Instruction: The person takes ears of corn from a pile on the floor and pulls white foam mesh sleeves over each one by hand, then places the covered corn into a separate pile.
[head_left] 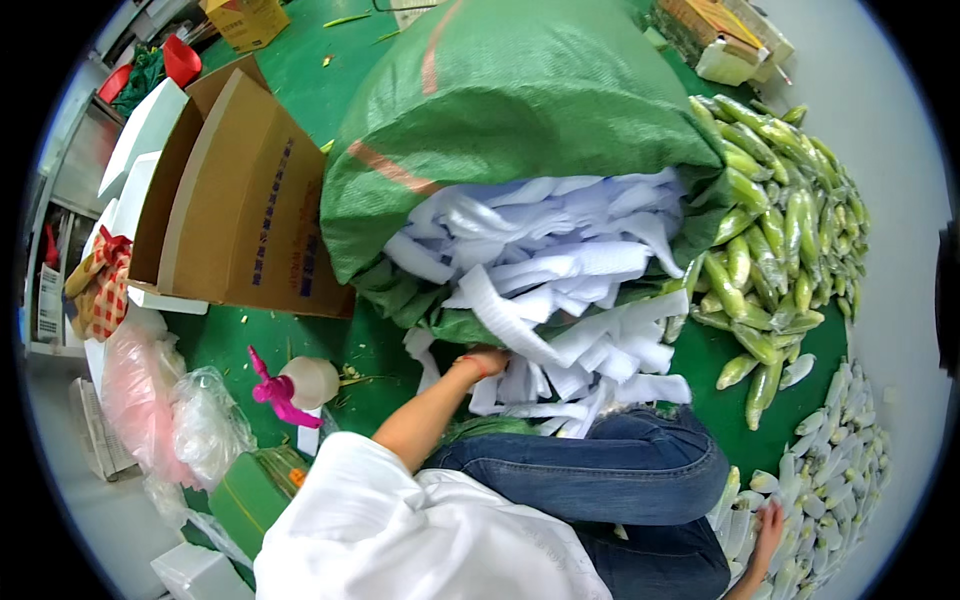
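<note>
Touching the white foam sleeves, the left hand has its fingers partly hidden among the loose strips, so I cannot tell whether they are pinching one. A red cord circles that wrist. Just beyond this hand, a big green woven sack lies with its mouth towards the person, and more foam sleeves fill the opening and spill out to the hand's right.

Well apart, the right hand is at the near-left edge of a heap of white-sleeved produce; its fingers point away from the body, but whether they grip a piece I cannot tell. Between the hands is a bent leg in blue jeans.

Beyond the right hand, long green produce in clear film is piled on the green floor. Left of the left hand stands a spray bottle with a purple head; farther out that way are a clear plastic bag and an open cardboard box.
</note>
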